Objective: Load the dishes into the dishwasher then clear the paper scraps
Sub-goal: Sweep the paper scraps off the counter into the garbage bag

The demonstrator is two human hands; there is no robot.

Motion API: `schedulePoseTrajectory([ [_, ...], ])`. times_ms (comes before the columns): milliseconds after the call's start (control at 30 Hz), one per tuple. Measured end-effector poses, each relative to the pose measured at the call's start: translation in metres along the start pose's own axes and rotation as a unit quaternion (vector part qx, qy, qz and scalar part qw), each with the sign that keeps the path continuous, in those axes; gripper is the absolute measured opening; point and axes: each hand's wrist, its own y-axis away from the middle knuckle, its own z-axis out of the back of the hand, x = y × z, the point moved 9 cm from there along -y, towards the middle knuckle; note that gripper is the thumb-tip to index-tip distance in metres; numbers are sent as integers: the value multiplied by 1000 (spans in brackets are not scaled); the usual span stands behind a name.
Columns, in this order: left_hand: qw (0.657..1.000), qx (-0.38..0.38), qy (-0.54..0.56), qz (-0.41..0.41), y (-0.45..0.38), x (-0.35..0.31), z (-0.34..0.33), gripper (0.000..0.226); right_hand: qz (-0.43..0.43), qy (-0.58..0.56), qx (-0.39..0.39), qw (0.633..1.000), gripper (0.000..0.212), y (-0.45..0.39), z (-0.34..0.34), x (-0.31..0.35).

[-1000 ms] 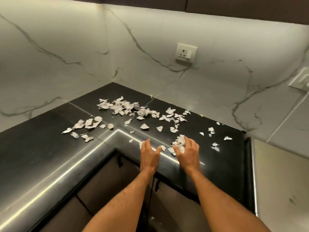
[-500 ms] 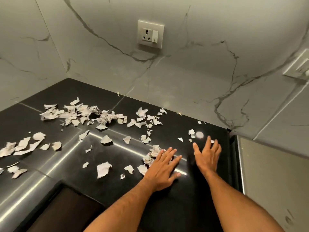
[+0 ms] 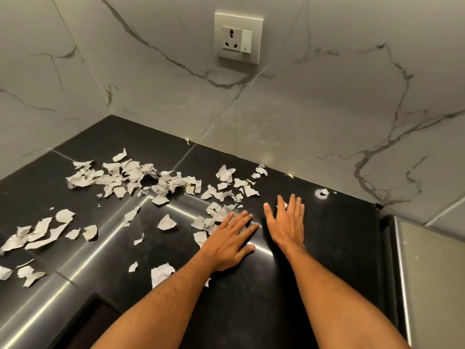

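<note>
Now both flat hands [image 3: 256,235] press among paper scraps [image 3: 125,177].

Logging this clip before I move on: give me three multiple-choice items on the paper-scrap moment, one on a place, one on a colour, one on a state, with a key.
1. Where is the wall socket?
A. on the marble wall above the counter
B. set into the countertop
C. on a cabinet door

2. What colour is the countertop?
A. white
B. black
C. wood brown

3. How are the hands?
A. both fists clenched
B. both gripping a plate
C. both flat with fingers straight

Key: 1 A, the socket sits high on the veined wall. 2 B, the paper scraps lie on glossy black. 3 C, left hand and right hand are spread on the counter.
</note>
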Motion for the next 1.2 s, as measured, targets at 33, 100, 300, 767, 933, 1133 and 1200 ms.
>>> schedulePoseTrajectory([
  [33, 1000, -3, -5, 9, 3, 13, 3, 69, 10, 10, 6, 1000, 79, 0, -4, 12],
  [100, 999, -7, -13, 31, 11, 42, 8, 71, 15, 24, 16, 999, 82, -3, -13, 32],
  [300, 996, -12, -16, 85, 40, 125, 18, 73, 39, 30, 24, 999, 83, -15, -39, 103],
  [767, 988, -67, -9, 138, 90, 228, 43, 75, 144, -91, 63, 983, 73, 1, -95, 283],
  [933, 992, -76, 1, 102, 42, 201, 60, 75, 109, -80, 8, 991, 72, -26, -52, 229],
  [1133, 997, -68, 8, 25, -33, 127, 54, 78, 6, -45, -44, 998, 72, -40, 11, 103],
  [1200, 998, -68, 11, -5, -56, 97, 47, 77, -34, -29, -49, 998, 73, -39, 27, 61],
])
